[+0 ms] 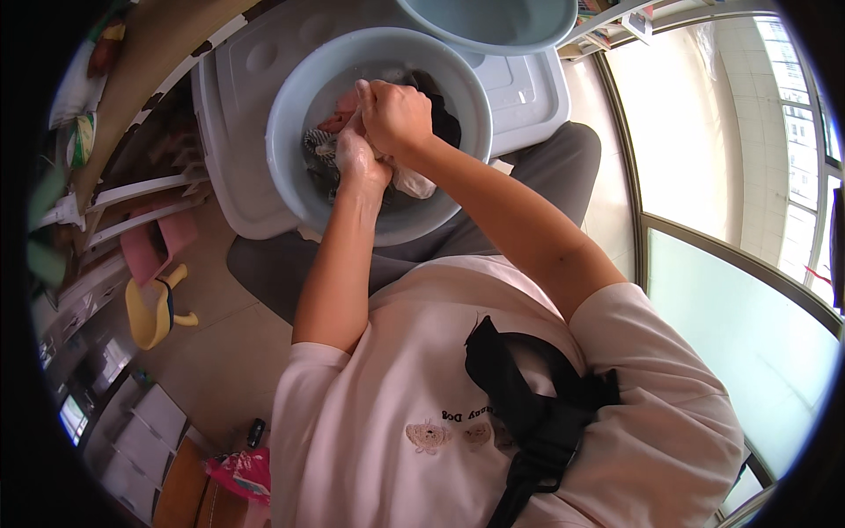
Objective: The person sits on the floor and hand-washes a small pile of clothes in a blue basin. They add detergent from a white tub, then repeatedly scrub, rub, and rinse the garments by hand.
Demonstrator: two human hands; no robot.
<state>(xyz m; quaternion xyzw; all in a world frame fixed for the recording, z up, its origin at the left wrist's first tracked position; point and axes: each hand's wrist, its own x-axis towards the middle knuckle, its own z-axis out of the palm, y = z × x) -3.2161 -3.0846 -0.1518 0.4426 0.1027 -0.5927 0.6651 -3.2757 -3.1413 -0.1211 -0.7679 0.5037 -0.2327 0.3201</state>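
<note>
A light blue plastic basin (280, 132) holds water and several pieces of wet cloth. Over its middle, my left hand (360, 155), wet with suds, and my right hand (398, 117) are pressed together, closed on a bunched white cloth (414, 183) that hangs out below them. Most of the part inside my hands is hidden. A pink-red cloth (340, 115) and a black-and-white striped cloth (320, 142) lie left of my hands. Black cloth (445, 122) lies in the basin on the right.
The basin rests on the grey lid of a plastic storage box (231, 152), between my knees. A second blue basin (488, 26) stands behind it. On the left are a metal rack (145, 191), a pink plastic item (148, 247) and a yellow one (148, 317). A framed glass panel (739, 317) is at right.
</note>
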